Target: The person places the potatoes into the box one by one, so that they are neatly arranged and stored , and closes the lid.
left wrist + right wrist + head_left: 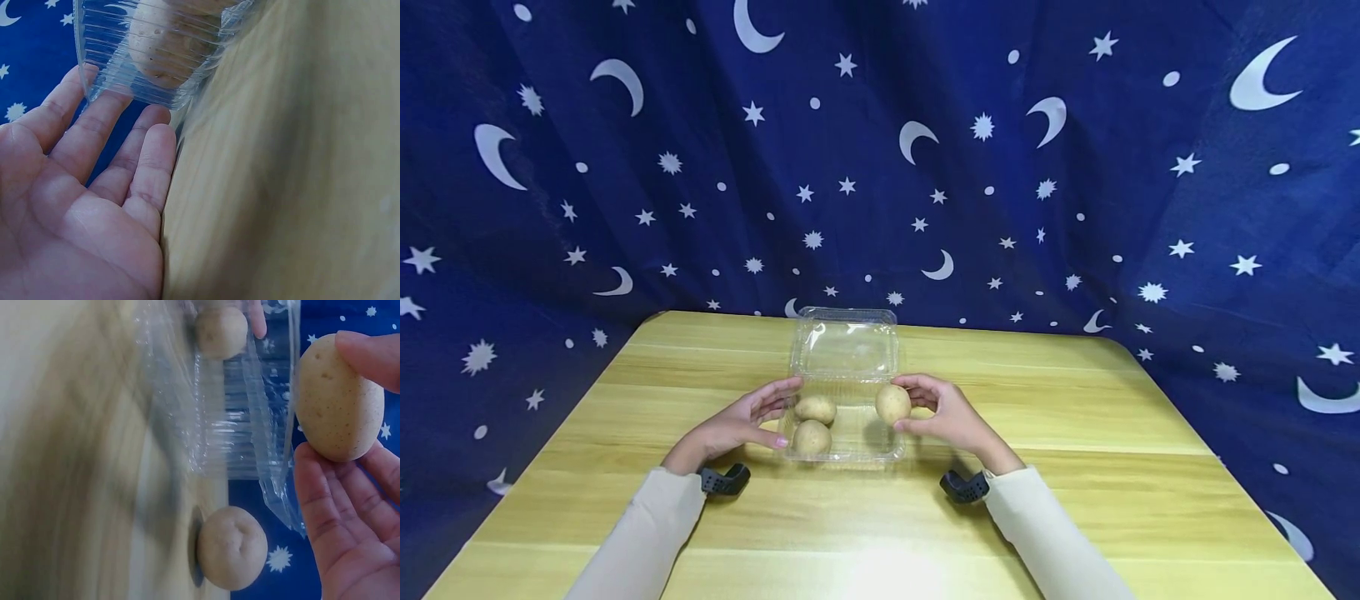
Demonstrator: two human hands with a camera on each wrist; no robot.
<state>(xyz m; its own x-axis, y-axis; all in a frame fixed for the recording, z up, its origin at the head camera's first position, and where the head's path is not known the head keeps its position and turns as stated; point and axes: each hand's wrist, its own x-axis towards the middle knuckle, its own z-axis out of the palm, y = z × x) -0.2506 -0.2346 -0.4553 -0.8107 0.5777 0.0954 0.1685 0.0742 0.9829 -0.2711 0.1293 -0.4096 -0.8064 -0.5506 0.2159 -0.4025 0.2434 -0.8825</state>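
The oval, pale-brown speckled potato (892, 403) is pinched in the right hand (946, 414), thumb on one end and fingers (331, 506) under the other, and is held over the right side of the clear plastic clamshell container (880, 451), just above its tray. In the right wrist view the potato (338, 400) shows clear of the plastic, touched only by the thumb and fingers.

Two more pale-brown potatoes lie inside the tray on its left side: the rear potato (816, 408) and the front potato (812, 437), close together, though whether they touch cannot be told. The container's transparent lid (847, 340) stands open behind the tray, leaning back from the hinge.

The left hand (739, 425) is spread, with straight fingers (94, 125) lying along the left wall of the container; in the left wrist view the ribbed plastic wall (150, 62) rests against the fingertips and a potato shows through it. The palm holds nothing.

The container sits near the middle of the light wooden surface (1075, 467). Both arms wear cream sleeves (640, 533) with a dark wrist mount (724, 480) at each cuff. Behind and around the surface hangs a dark blue cloth with white moons and stars (1075, 167).
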